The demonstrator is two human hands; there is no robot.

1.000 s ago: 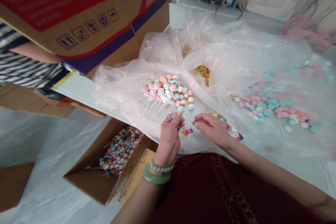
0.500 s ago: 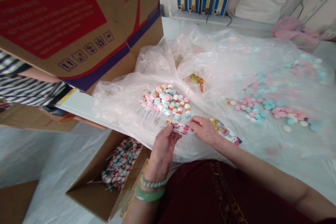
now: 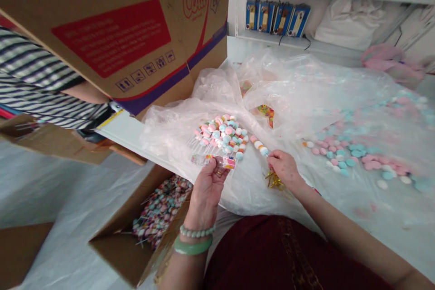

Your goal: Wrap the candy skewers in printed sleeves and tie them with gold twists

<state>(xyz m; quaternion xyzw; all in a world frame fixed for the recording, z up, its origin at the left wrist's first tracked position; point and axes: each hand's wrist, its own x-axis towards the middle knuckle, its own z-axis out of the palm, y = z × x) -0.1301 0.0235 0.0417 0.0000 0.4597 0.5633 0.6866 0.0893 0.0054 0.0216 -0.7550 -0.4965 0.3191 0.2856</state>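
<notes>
My left hand [image 3: 208, 186] is closed on a clear printed wrapper [image 3: 227, 161], pinched between thumb and fingers just in front of a pile of candy sticks [image 3: 222, 132]. Pink, white, blue and orange candies are threaded on those sticks. To the right of the pile, my right hand [image 3: 286, 170] pinches the end of a single candy stick [image 3: 259, 146], its candies pointing away toward the upper left. Gold twist ties [image 3: 273, 180] lie under the right hand, partly hidden by it.
A large cardboard box [image 3: 146, 31] stands at the left, with a person's striped sleeve [image 3: 37, 77] behind it. Below the table edge, an open carton [image 3: 136, 217] holds many candy sticks. Loose candies [image 3: 343, 149] lie on plastic sheeting [image 3: 306, 81] at the right.
My right hand has left the wrapper, moved right and taken hold of a candy stick. The wrapper stays in my left hand. The whole view has shifted somewhat.
</notes>
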